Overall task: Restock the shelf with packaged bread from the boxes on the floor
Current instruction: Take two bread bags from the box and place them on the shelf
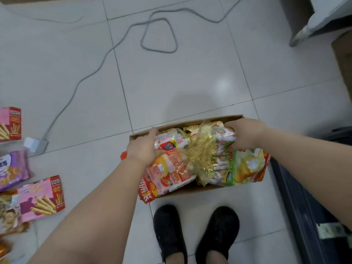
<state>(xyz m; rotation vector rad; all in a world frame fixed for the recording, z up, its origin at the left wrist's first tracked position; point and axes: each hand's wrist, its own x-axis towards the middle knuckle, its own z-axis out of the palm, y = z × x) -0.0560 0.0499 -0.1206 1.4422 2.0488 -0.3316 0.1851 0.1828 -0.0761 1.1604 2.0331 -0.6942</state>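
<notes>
Two bare hands are reaching down into an open cardboard box [190,125] sitting on a pale tiled floor [171,77], just ahead of a pair of black shoes [196,233]. The box is holding packaged bread [171,168] in bright red, pink and green wrappers, gathered under a spray of gold ribbon [201,159] near the middle. The left hand [143,147] is lying over the left end of the heap, fingers spread and bending down onto a wrapper; whether it is truly gripping is hard to tell. The right hand [245,133] is curling around a packet at the far right corner, fingers tucked out of sight behind it. Several packets are spilling past the near edge of the box, so lifting the bundle unevenly is likely to let loose ones slide out onto the tiles. Squeezing hard is also risking crushed loaves. A grey cable [91,73] is looping across the floor beyond, a possible trip hazard. Pink and purple snack packets [41,197] are lying at the left edge. No shelf is showing.
</notes>
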